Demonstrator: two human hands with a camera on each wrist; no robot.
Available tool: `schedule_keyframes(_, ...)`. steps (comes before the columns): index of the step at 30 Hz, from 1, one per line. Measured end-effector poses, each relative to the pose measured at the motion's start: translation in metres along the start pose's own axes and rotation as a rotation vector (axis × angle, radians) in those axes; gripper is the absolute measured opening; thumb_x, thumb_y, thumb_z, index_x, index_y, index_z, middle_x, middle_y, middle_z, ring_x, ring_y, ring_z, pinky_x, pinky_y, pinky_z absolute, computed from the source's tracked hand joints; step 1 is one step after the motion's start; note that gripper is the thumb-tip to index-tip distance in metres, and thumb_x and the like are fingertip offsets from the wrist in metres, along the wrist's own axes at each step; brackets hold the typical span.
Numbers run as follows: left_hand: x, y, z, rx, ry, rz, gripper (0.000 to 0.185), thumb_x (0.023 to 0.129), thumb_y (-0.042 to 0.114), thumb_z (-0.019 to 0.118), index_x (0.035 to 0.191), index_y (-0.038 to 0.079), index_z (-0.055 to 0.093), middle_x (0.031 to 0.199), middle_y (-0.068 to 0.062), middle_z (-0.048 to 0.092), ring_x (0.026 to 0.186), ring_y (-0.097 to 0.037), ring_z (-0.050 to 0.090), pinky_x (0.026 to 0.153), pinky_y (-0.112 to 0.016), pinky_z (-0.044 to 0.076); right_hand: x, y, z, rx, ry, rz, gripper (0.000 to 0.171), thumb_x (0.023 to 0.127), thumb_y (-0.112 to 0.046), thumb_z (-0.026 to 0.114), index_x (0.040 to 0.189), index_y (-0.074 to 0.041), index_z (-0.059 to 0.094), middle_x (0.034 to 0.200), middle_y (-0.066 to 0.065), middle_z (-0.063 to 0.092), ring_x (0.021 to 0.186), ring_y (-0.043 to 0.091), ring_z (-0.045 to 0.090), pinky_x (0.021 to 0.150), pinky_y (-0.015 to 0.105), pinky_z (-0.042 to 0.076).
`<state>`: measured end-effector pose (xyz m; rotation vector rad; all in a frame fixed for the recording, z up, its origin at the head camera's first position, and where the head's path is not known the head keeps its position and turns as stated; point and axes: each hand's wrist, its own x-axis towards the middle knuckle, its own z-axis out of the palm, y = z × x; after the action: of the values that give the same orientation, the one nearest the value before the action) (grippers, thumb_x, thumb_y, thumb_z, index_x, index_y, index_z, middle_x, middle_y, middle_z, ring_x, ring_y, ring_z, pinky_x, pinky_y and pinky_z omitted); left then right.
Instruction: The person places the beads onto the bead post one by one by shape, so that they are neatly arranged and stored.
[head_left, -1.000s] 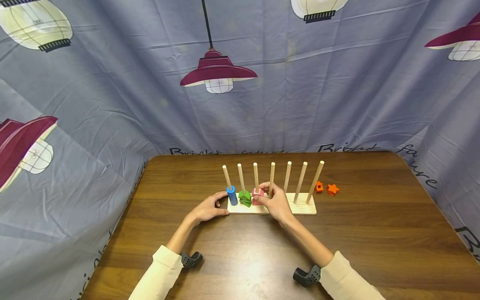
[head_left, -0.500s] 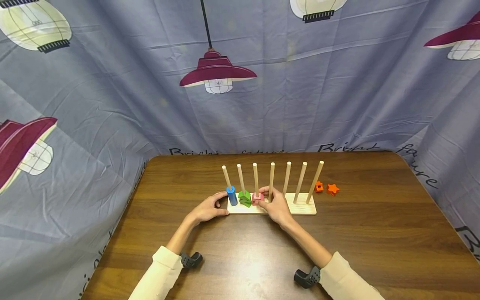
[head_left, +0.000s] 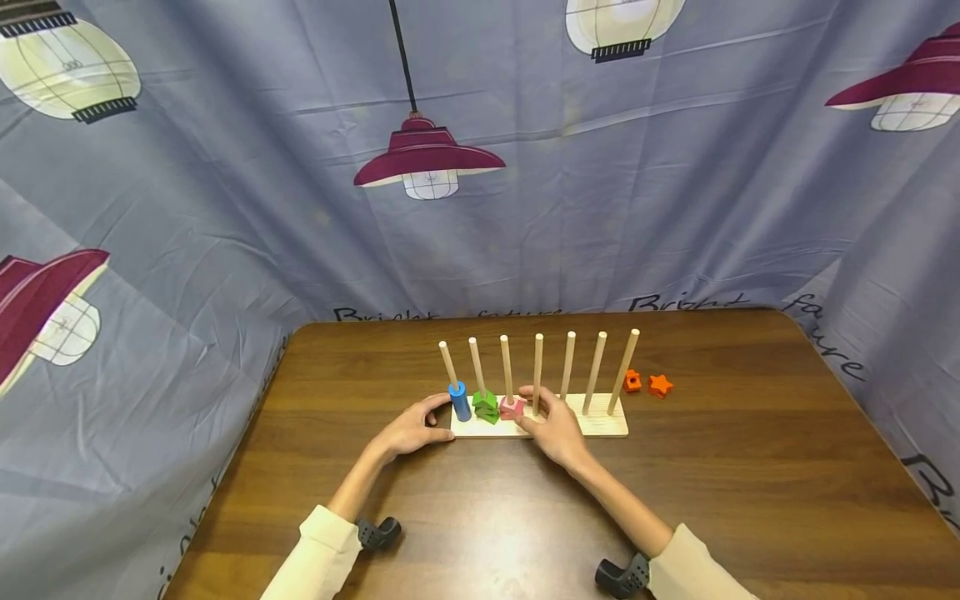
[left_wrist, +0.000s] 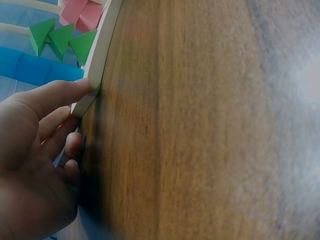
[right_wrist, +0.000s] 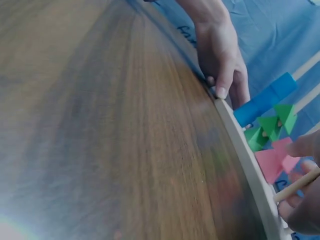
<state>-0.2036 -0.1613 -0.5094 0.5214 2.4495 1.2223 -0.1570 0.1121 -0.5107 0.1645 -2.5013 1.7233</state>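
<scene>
The left hand (head_left: 411, 430) grips the left end of the peg board (head_left: 592, 425): its thumb lies against the near corner and its fingers curl round the end edge (seen plainly in the left wrist view). The board lies flat on the table (head_left: 480, 517), near the middle, and carries seven upright pegs.

The right hand (head_left: 557, 427) rests at the board's near edge, between the third and fourth pegs. Its fingertips (right_wrist: 306, 146) touch the pink blocks (head_left: 512, 407), which sit at the foot of the third peg, just left of the hand. Whether the fingers pinch the blocks or merely touch them cannot be told.

The blue cylinder (head_left: 459, 401) stands on the first peg, just right of the left hand's thumb. The green blocks (head_left: 486, 407) sit on the second peg, between the cylinder and the pink blocks.

Two orange pieces (head_left: 648, 383) lie on the table, just beyond the board's right end, well apart from both hands.
</scene>
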Motion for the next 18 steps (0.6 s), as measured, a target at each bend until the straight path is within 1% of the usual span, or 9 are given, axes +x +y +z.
schedule_keyframes(2,0.000,0.000,0.000,-0.001,-0.003,0.002,0.068,0.086,0.014,0.078,0.146,0.003,0.049,0.138,-0.015,0.048,0.088,-0.020,0.044,0.076,-0.034,0.037,-0.007,-0.002,-0.007,-0.038,-0.015,-0.011,0.050,0.085,-0.003,0.074,0.131,0.007,0.058,0.128,0.026,0.060,0.120,0.043,0.056,0.102,0.052,0.040)
schedule_keyframes(3,0.000,0.000,0.000,-0.003,-0.004,0.003,0.068,0.086,0.014,0.078,0.146,0.003,0.049,0.138,-0.015,0.048,0.088,-0.020,0.044,0.076,-0.034,0.037,-0.011,-0.003,-0.012,-0.055,-0.021,-0.009,0.053,0.085,-0.003,0.074,0.134,0.006,0.056,0.131,0.025,0.058,0.123,0.042,0.054,0.103,0.052,0.039)
schedule_keyframes(4,-0.001,0.000,0.000,-0.006,-0.005,0.004,0.068,0.086,0.014,0.078,0.146,0.003,0.049,0.138,-0.015,0.048,0.088,-0.020,0.044,0.077,-0.035,0.037,-0.015,-0.004,-0.017,-0.057,-0.028,-0.005,0.053,0.086,-0.004,0.074,0.135,0.006,0.055,0.132,0.026,0.058,0.123,0.042,0.054,0.103,0.051,0.039)
schedule_keyframes(6,-0.001,0.000,0.001,-0.013,-0.005,0.005,0.068,0.086,0.014,0.078,0.146,0.003,0.049,0.137,-0.015,0.048,0.088,-0.021,0.044,0.077,-0.035,0.037,-0.023,-0.004,-0.030,-0.056,-0.032,-0.017,0.048,0.088,-0.003,0.073,0.133,0.007,0.057,0.130,0.025,0.059,0.120,0.040,0.057,0.101,0.049,0.042)
schedule_keyframes(9,-0.001,0.000,0.000,-0.016,-0.001,0.004,0.067,0.086,0.014,0.077,0.146,0.003,0.049,0.136,-0.014,0.049,0.089,-0.021,0.044,0.077,-0.036,0.037,-0.031,-0.003,-0.053,-0.031,-0.008,-0.052,0.033,0.089,0.001,0.071,0.121,0.006,0.065,0.117,0.021,0.067,0.107,0.033,0.065,0.092,0.038,0.051)
schedule_keyframes(11,-0.001,0.000,0.000,-0.013,0.000,0.003,0.067,0.086,0.014,0.077,0.146,0.004,0.049,0.136,-0.014,0.048,0.089,-0.021,0.044,0.077,-0.036,0.037,-0.035,0.000,-0.071,-0.033,0.035,-0.086,0.023,0.090,0.002,0.071,0.113,0.005,0.068,0.108,0.017,0.070,0.097,0.027,0.068,0.085,0.029,0.053)
schedule_keyframes(13,-0.001,0.001,0.000,-0.012,-0.003,0.000,0.068,0.086,0.015,0.077,0.146,0.004,0.049,0.138,-0.014,0.048,0.089,-0.021,0.044,0.077,-0.036,0.037,-0.038,0.005,-0.091,-0.094,0.103,-0.112,0.017,0.090,0.001,0.071,0.108,0.002,0.071,0.100,0.012,0.072,0.090,0.017,0.068,0.080,0.020,0.051)
schedule_keyframes(16,-0.002,0.002,0.000,-0.009,-0.007,-0.004,0.068,0.086,0.015,0.077,0.147,0.004,0.048,0.138,-0.014,0.048,0.089,-0.021,0.044,0.078,-0.036,0.037,-0.040,0.017,-0.120,-0.196,0.221,-0.107,0.014,0.091,-0.003,0.072,0.105,-0.001,0.072,0.097,0.010,0.072,0.085,0.002,0.064,0.077,0.012,0.046)
schedule_keyframes(18,-0.002,0.002,0.000,-0.007,-0.008,-0.005,0.068,0.087,0.015,0.076,0.147,0.004,0.048,0.139,-0.015,0.048,0.089,-0.021,0.044,0.078,-0.036,0.037,-0.039,0.027,-0.137,-0.248,0.286,-0.073,0.016,0.092,-0.006,0.072,0.107,0.000,0.072,0.098,0.013,0.072,0.084,-0.008,0.059,0.076,0.009,0.043)
